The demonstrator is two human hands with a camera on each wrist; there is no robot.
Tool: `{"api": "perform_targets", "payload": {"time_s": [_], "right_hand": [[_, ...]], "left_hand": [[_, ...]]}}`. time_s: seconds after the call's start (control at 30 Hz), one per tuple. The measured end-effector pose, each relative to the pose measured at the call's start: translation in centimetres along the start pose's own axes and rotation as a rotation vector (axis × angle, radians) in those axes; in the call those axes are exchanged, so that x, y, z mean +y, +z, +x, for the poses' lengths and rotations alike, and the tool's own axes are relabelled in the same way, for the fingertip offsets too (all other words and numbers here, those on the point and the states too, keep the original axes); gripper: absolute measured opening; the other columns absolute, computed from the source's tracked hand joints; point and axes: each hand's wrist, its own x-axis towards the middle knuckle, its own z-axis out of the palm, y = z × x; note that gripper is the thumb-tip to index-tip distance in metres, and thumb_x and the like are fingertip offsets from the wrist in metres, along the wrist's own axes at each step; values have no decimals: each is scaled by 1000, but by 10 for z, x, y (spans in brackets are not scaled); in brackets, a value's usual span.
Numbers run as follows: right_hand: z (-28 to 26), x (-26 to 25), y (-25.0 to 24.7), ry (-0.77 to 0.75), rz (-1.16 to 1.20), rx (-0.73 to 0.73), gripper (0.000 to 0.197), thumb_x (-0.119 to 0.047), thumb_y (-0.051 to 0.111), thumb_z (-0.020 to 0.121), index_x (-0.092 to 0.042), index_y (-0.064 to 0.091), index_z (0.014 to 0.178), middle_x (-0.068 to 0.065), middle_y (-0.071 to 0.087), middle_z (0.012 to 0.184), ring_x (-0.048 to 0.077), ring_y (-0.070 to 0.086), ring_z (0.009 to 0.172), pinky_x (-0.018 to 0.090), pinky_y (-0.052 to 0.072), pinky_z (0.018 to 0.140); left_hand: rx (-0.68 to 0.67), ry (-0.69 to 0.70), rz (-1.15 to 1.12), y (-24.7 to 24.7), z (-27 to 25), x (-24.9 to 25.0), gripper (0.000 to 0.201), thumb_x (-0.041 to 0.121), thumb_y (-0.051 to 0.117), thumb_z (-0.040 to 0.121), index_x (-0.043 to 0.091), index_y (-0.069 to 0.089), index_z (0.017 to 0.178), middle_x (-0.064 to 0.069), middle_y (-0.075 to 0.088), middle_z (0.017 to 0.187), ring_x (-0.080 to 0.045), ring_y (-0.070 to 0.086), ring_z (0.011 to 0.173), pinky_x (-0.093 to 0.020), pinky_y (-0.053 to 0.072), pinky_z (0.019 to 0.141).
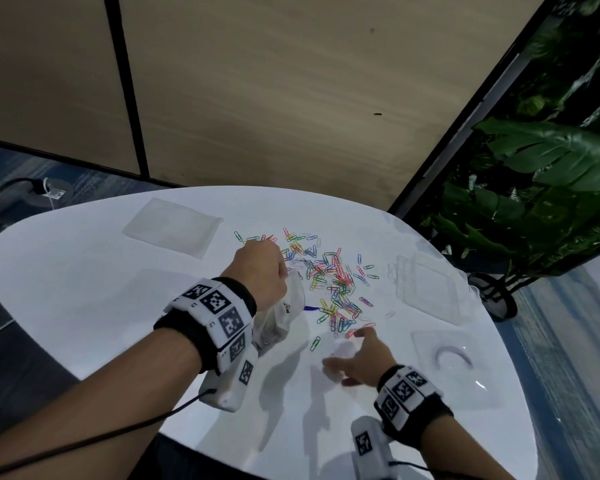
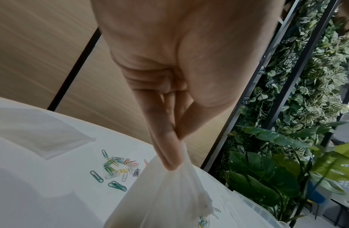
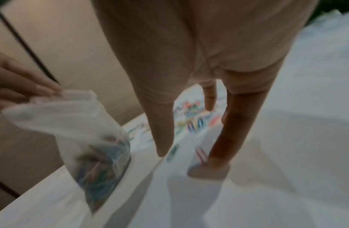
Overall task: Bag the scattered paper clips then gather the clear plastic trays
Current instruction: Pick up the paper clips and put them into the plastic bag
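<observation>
My left fingers and thumb pinch the gathered mouth of the clear bag, and my left hand holds it hanging so its bottom meets the white table. Only the right wrist view shows the bag's belly, where a blurred heap of colored clips lies at the bottom; the head view half hides the bag behind my wrist. My right fingers are spread and straight, holding nothing, one fingertip down on the table beside a red clip, though that picture is blurred. From the head view my right hand sits at the near edge of the scattered paper clips, with the bag just left of that pile. Right of the pile lie two clear plastic trays, and a flat clear sleeve lies beyond it to the left. The left wrist view alone shows a few stray clips beyond the bag.
</observation>
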Motion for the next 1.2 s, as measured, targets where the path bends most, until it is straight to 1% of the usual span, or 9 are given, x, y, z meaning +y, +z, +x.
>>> {"api": "perform_targets", "payload": {"time_s": [0.1, 0.2, 0.43, 0.5, 0.57, 0.7, 0.87, 1.03, 1.2], "right_hand": [[1, 5, 26, -26, -80, 181, 94, -39, 91, 56, -18, 38, 131, 12, 46, 126, 27, 57, 112, 31, 49, 94], [16, -12, 36, -66, -56, 329, 90, -34, 88, 62, -16, 39, 135, 15, 42, 130, 30, 53, 115, 32, 44, 97], [65, -39, 25, -112, -198, 384, 52, -19, 66, 85, -23, 53, 135, 17, 32, 134, 28, 56, 75, 30, 49, 87], [71, -43, 21, -172, -382, 356, 39, -14, 59, 90, -21, 61, 128, 15, 39, 131, 30, 60, 82, 28, 47, 85], [75, -47, 17, -246, -563, 354, 25, -12, 57, 91, -15, 69, 113, 14, 52, 118, 28, 62, 93, 28, 48, 81], [81, -51, 6, -315, -707, 354, 22, -2, 51, 89, -6, 72, 82, 6, 65, 80, 20, 62, 71, 24, 47, 61], [91, -48, -27, -222, -342, 245, 14, -18, 71, 80, -13, 79, 70, 5, 76, 73, 18, 71, 73, 24, 57, 72], [73, -69, -55, -97, 714, -129, 13, -1, 72, 82, 6, 72, 94, 21, 72, 100, 20, 74, 82, 23, 61, 72], [18, -114, -60, -258, 731, -471, 14, 0, 62, 90, 4, 70, 101, 11, 74, 95, 13, 72, 89, 15, 56, 75]], "left_hand": [[11, 14, 23, 0, -1, 0, 18, 4, 61, 87, 15, 74, 90, -10, 69, 103, -21, 61, 76, -34, 60, 83], [7, 26, 34, -1, -1, -1, 20, 3, 59, 87, 12, 75, 93, -9, 69, 105, -21, 60, 77, -34, 59, 83], [-2, 12, 37, -2, 1, -5, 22, 2, 59, 87, 14, 76, 95, -9, 68, 113, -25, 69, 88, -33, 60, 80], [-7, 11, 35, -3, 2, -5, 22, 2, 59, 86, 13, 76, 96, -10, 68, 111, -24, 67, 80, -33, 60, 80], [-4, 11, 36, -1, 3, -4, 22, 3, 59, 87, 13, 76, 95, -9, 69, 111, -23, 66, 79, -32, 60, 79], [6, 15, 48, 3, 3, -1, 22, 3, 59, 88, 13, 77, 96, -7, 70, 109, -21, 63, 73, -32, 60, 79], [-1, 9, 54, 4, 4, 1, 23, 3, 58, 88, 14, 77, 96, -6, 71, 110, -21, 63, 77, -31, 59, 81], [-6, -8, 49, 6, 6, 2, 23, 4, 59, 87, 15, 77, 95, -9, 69, 110, -23, 67, 87, -33, 60, 83], [-6, -29, 16, 8, 6, 4, 22, 4, 58, 87, 15, 76, 93, -11, 69, 107, -28, 71, 88, -37, 60, 86]]}}
